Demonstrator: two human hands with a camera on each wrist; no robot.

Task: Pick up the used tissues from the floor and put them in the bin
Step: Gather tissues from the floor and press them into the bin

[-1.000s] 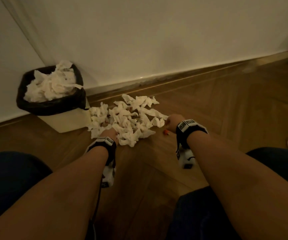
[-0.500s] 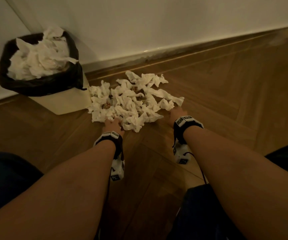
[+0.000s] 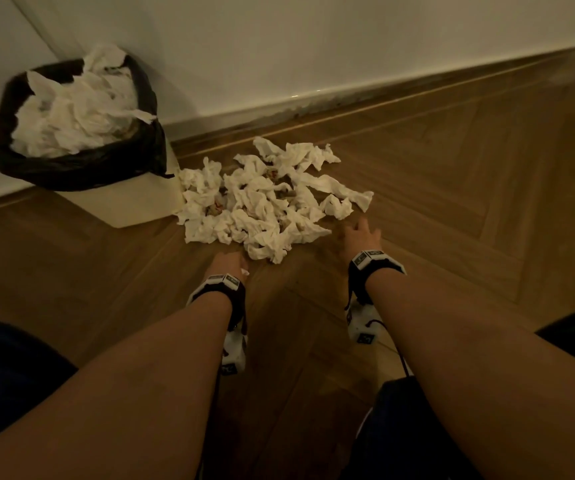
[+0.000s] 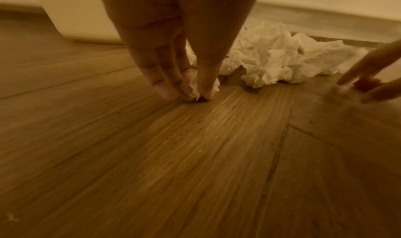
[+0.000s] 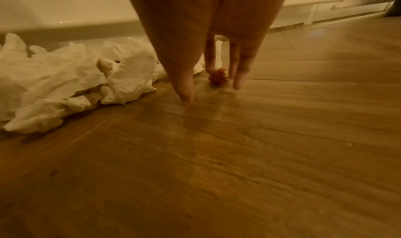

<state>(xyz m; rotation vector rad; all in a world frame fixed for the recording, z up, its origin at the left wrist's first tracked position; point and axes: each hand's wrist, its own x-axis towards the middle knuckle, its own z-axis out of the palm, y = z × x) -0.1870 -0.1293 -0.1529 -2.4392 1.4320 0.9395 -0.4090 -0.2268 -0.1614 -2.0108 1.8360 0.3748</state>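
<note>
A heap of crumpled white tissues (image 3: 265, 206) lies on the wooden floor beside the bin (image 3: 71, 168), which has a black liner and is stuffed with tissues (image 3: 74, 112). My left hand (image 3: 228, 265) is at the heap's near edge, fingertips down on the floor, pinching a small white tissue scrap (image 4: 195, 89). My right hand (image 3: 360, 235) is at the heap's right edge with straight, spread fingers (image 5: 240, 77) reaching down around a small red crumpled scrap (image 5: 217, 76) on the floor, which it does not hold. The heap (image 5: 65, 80) lies left of that hand.
The bin stands in the corner against a white wall with a skirting board (image 3: 348, 95). Herringbone wood floor (image 3: 469, 188) stretches to the right. My knees in dark clothing (image 3: 5, 372) flank both forearms at the bottom of the head view.
Both hands have drawn back a little from the heap toward me. The left hand now pinches a small scrap, and the right hand's fingers have spread over the red scrap.
</note>
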